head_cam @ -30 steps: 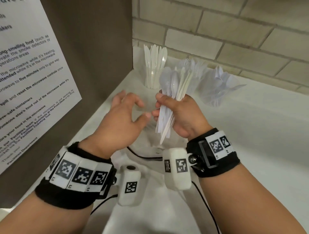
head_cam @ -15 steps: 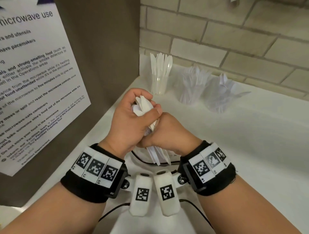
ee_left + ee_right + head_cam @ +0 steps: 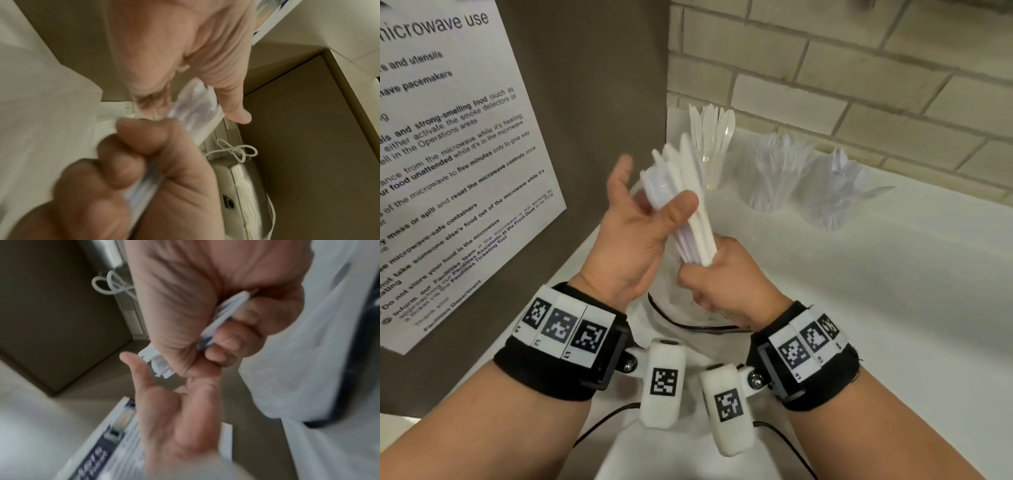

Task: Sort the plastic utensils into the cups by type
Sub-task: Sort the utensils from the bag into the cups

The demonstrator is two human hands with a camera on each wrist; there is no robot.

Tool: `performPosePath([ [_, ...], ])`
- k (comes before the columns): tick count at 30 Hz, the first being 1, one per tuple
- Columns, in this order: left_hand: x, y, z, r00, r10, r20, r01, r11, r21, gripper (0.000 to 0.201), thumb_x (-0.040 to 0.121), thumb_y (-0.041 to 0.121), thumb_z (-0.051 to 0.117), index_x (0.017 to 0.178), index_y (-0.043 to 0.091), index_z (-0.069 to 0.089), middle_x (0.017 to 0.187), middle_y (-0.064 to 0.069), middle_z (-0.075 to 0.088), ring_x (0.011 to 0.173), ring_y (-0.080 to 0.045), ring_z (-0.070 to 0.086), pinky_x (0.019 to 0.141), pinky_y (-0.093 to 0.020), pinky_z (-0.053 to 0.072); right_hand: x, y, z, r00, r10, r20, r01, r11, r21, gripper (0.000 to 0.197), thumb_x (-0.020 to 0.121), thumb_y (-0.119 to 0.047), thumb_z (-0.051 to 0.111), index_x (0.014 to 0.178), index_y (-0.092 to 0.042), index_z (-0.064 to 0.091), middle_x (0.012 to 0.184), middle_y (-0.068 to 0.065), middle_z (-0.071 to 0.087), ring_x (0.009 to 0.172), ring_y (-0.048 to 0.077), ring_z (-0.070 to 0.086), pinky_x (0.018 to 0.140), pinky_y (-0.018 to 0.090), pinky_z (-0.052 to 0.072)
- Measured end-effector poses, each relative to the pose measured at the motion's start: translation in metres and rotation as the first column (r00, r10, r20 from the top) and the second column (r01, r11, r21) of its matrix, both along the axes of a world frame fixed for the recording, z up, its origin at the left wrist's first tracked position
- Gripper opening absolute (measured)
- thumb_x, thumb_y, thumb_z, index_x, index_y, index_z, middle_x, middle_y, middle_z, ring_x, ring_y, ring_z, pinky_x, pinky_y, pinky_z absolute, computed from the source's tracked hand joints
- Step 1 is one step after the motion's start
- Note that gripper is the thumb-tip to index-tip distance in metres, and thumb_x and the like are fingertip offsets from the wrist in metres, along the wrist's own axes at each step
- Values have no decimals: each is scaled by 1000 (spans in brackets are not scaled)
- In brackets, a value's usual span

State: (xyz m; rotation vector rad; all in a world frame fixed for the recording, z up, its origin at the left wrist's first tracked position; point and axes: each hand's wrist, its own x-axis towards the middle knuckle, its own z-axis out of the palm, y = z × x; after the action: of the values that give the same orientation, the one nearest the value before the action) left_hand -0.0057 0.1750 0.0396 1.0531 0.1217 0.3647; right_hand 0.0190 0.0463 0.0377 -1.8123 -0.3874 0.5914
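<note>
My right hand point(image 3: 710, 286) grips the handle ends of a bundle of white plastic utensils point(image 3: 688, 209), which points up and away over the counter. The left hand point(image 3: 635, 222) is open beside the heads of the bundle, fingers straight, with the thumb point(image 3: 681, 205) lying across the front. Three clear cups stand along the back: knives point(image 3: 714, 144) on the left, forks point(image 3: 777, 171) in the middle, spoons point(image 3: 835, 197) on the right. In the left wrist view the right fist point(image 3: 133, 162) is wrapped round the bundle point(image 3: 195, 105). The right wrist view shows the bundle point(image 3: 224, 316) in the fist too.
A brown wall with a microwave notice point(image 3: 465, 154) closes the left side, and a brick wall point(image 3: 859, 85) runs behind the cups. The white counter point(image 3: 893, 308) stretches to the right. A black cable point(image 3: 688, 325) and a translucent plastic thing lie under my hands.
The left hand, curled over the top of the bundle half a second ago, has opened out. The bundle now stands higher and fans out above the right fist.
</note>
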Motion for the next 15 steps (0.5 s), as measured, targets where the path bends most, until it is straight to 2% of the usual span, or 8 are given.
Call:
performPosePath([
  [1,-2,2,-3,994,-91,-57,94,994,55,120,41,41,93,140,11,34,109,1,67,108,-17,62,92,-33,50,2,-1,2,999,-21,-27,23,999,49,29,78,6,58,68,-19,50,49,-4,43,38,14,37,38,20,29],
  [3,-7,-1,-5,942,-285,-176,315,932,180,96,46,51,89,122,5,54,104,-10,68,100,-29,63,86,-35,51,4,-3,6,999,11,-47,-6,996,93,26,78,11,55,71,-14,53,42,-7,44,34,13,36,39,20,26],
  [5,-10,-3,-4,903,-353,-246,405,889,212,78,48,52,87,109,8,66,102,-13,70,95,-27,67,81,-34,55,1,-2,7,993,116,-34,-114,991,63,31,77,11,54,81,-19,57,44,-4,47,32,13,38,38,20,28],
  [7,-11,-5,0,905,-328,-272,387,899,202,58,57,42,85,101,7,71,106,-18,70,93,-25,69,81,-41,57,-3,0,5,978,202,-52,-200,979,40,40,76,11,55,90,-27,56,49,0,48,33,14,39,38,20,30],
  [8,-11,-6,3,909,-314,-276,372,908,192,46,63,35,81,99,7,72,108,-20,69,93,-27,69,81,-45,55,-5,1,3,976,208,-70,-206,978,34,36,76,10,56,89,-23,56,48,0,48,34,15,41,39,20,31],
  [10,-11,-8,5,919,-279,-278,339,920,195,26,74,24,74,97,11,74,106,-17,71,89,-25,69,76,-42,57,-6,3,4,975,203,-93,-203,979,7,17,76,6,60,81,-10,59,50,4,52,40,18,49,42,23,39],
  [12,-10,-8,5,938,-239,-252,289,939,187,11,83,18,66,86,18,76,101,-13,72,86,-20,69,69,-34,56,-3,1,6,970,224,-96,-227,973,-28,9,77,-6,71,84,-5,65,65,9,65,55,21,64,52,29,53],
  [15,-8,1,7,980,-122,-157,130,990,44,27,86,7,60,63,18,71,95,-12,72,92,-20,70,82,-30,56,11,-11,14,985,174,-3,-172,970,-171,45,67,-43,82,97,-13,66,85,3,74,76,15,72,72,33,60],
])
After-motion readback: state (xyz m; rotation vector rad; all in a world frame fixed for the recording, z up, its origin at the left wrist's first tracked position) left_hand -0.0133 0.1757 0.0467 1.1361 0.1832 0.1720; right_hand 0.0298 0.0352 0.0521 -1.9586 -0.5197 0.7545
